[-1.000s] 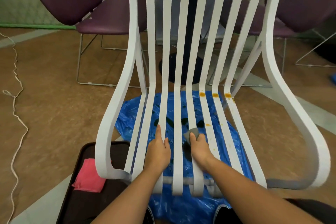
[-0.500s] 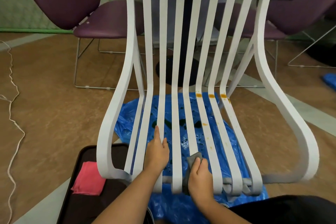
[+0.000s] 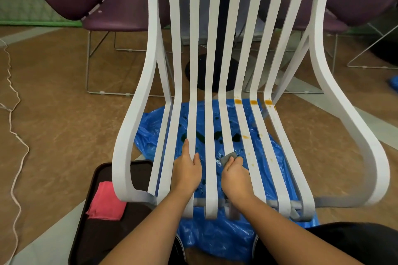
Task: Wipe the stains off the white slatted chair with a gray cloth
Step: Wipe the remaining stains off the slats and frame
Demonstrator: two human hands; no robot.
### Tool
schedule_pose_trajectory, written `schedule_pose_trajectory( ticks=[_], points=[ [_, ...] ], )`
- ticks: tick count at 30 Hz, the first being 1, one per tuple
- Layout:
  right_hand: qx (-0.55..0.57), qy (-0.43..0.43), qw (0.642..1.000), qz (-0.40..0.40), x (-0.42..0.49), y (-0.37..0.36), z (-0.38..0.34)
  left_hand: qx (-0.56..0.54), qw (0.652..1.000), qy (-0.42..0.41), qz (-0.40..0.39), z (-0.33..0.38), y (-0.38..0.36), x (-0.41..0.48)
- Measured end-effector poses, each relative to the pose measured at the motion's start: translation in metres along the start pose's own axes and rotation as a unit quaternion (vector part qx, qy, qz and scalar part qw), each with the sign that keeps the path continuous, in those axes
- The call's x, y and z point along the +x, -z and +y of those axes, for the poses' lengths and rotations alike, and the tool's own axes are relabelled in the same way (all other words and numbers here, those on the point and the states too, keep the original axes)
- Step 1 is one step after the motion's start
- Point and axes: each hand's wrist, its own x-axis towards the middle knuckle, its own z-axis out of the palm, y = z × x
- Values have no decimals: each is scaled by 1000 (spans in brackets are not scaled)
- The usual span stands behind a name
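The white slatted chair [image 3: 137,114] stands right in front of me, seat slats running toward me. Orange stains [image 3: 253,102] mark three right slats at the seat's bend, with smaller orange spots [image 3: 245,137] further down. My right hand [image 3: 235,175] grips the gray cloth [image 3: 227,158] and presses it on a middle-right slat. My left hand [image 3: 187,168] lies flat on a slat left of centre, fingers straight, index finger pointing up the slat.
A blue plastic sheet [image 3: 215,241] with dark wet spots lies under the chair. A dark tray [image 3: 90,232] at the lower left holds a pink cloth [image 3: 106,201]. Purple chairs [image 3: 120,6] and a table base [image 3: 215,75] stand behind. A white cord [image 3: 15,135] trails along the floor at left.
My right hand drew the cloth down the slat toward me, then pushed it back up to mid-seat. My left hand stayed on its slat.
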Motion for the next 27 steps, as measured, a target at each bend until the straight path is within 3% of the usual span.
schedule_pose_trajectory(
  ticks=[8,18,27],
  points=[
    [-15,10,1000,-1,57,-7,-25,24,1000,0,1,-2,-3,3],
    [-167,2,986,-11,146,-20,-73,24,1000,6,-10,-3,-6,6],
    [-131,-20,990,-40,210,-19,-109,50,999,-8,-14,-1,-3,4]
  ],
)
